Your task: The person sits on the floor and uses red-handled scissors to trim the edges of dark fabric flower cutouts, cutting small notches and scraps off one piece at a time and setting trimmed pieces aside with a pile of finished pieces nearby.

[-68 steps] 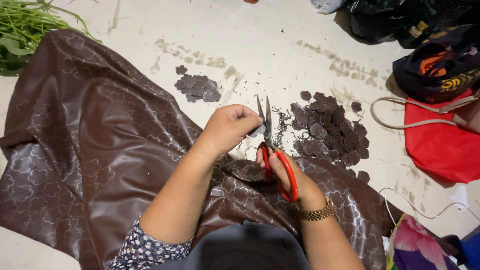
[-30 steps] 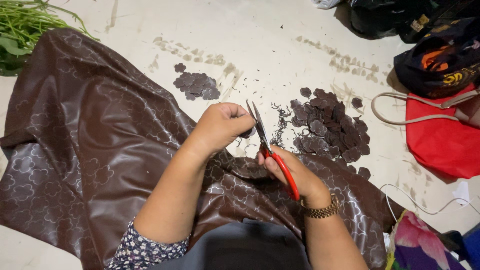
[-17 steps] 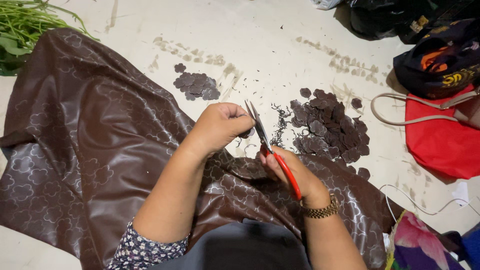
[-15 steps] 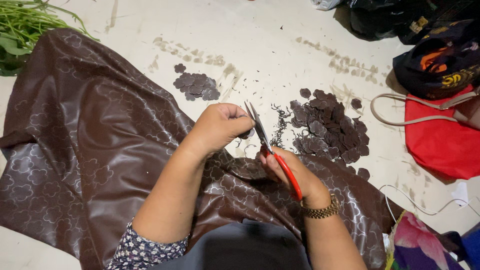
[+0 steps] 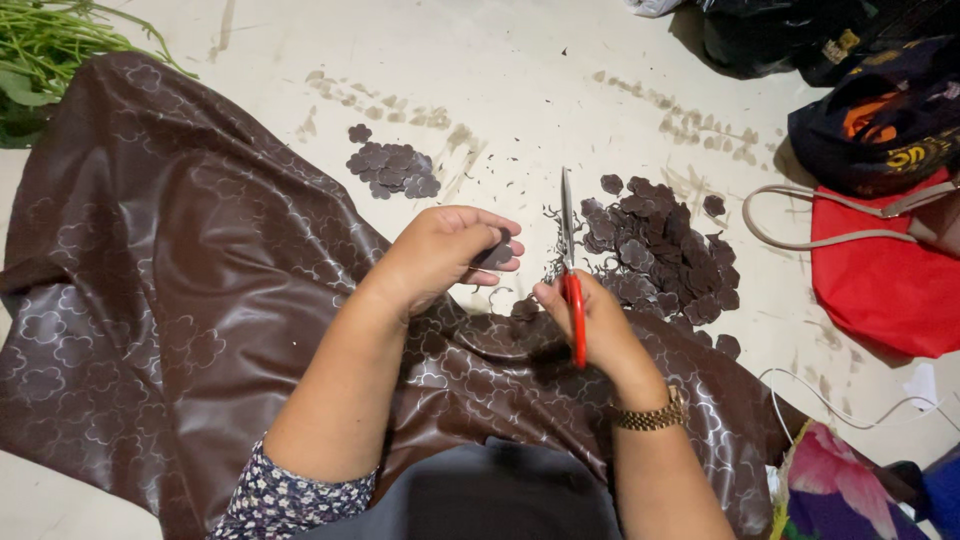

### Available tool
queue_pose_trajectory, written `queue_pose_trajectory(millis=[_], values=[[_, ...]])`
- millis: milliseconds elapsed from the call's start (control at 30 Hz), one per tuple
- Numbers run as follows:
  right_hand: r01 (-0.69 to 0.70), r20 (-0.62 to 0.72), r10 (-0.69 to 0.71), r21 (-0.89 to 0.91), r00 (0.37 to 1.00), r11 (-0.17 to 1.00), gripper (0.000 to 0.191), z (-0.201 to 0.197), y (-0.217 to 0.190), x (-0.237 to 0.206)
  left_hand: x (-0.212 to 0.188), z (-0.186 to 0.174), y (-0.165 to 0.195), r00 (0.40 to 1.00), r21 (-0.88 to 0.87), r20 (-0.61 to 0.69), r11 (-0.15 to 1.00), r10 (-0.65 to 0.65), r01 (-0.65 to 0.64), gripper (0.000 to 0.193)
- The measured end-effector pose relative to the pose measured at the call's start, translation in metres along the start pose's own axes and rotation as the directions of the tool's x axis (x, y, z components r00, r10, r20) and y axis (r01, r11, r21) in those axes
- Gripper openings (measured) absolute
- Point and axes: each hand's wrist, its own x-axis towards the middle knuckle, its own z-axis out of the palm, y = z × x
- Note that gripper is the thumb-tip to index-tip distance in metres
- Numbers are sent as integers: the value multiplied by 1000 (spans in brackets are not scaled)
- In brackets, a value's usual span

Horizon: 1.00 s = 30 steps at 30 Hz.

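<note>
Since a moment ago our scissors [image 5: 567,235] have swung upright, blades together. Over the brown fabric [image 5: 170,300], our left hand [image 5: 440,255] pinches a cut piece [image 5: 497,256]; our right hand [image 5: 590,320] clasps the red handles, beside the pile of cutouts [image 5: 660,250].

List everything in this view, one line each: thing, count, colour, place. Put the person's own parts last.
Patterned cloth: one, glossy dark brown, spread over the floor and the lap.
Big pile of cut pieces: one, dark brown, right of the scissors.
Small pile of cut pieces: one, dark brown, upper middle.
Scissors: one, red handles, blades closed and pointing up.
Green stems: one bunch, top left.
Red bag: one, right edge, beige strap.
Dark bags: several, black and navy, top right.
Flowered cloth: one, pink and green, bottom right.
Wristwatch: one, gold, right wrist.
Left hand: grip on a small brown piece.
Right hand: grip on the scissors.
</note>
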Motion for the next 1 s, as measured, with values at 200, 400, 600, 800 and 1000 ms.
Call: queue_pose_trajectory(millis=[200, 400, 600, 800, 1000], values=[[-54, 31, 53, 20, 998, 998, 29, -3, -2, -1, 0, 1, 4, 997, -139, 7, 987, -80, 80, 46], [-63, -11, 63, -14, 998, 998, 29, -8, -3, -3, 3, -2, 2, 996, -234, 81, 971, -36, 54, 55], [-68, -36, 67, -26, 997, 997, 27, -24, 20, -5, 24, -10, -24, 999, -203, 3, 979, -34, 34, 38], [-47, -168, 45, -10, 985, 999, 29, -43, 62, -1, 73, -21, -94, 945, -165, -302, 984, -122, 74, 20], [-195, -178, 248, 271, 952, 943, 29, -36, 88, 14, 73, -55, -113, 786, -370, -535, 922, -311, 112, 25]])
